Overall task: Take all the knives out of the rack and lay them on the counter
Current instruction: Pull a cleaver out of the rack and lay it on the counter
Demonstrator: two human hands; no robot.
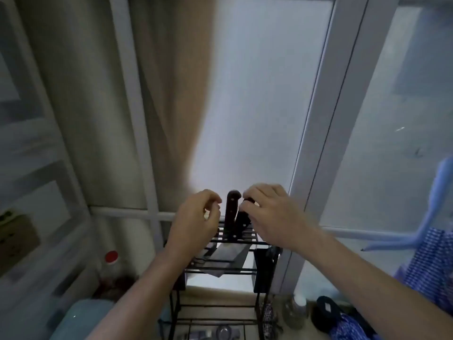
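Note:
A black wire rack (220, 268) stands in front of the window. Two dark-handled knives stick up from its top slots. The left knife (231, 212) stands nearly upright, its wide blade visible below through the wires. The right knife (241, 220) leans to the right, and my right hand (272, 212) has its fingers closed around the top of that handle. My left hand (196, 217) hovers just left of the upright handle, fingers curled and apart, holding nothing. The counter itself is mostly hidden beneath the rack and my arms.
A bottle with a red cap (111, 263) stands left of the rack. Jars (295, 310) and a dark round object (327, 312) sit to its right. Blue patterned cloth (426, 266) hangs at the far right. A beige curtain (171, 106) hangs behind.

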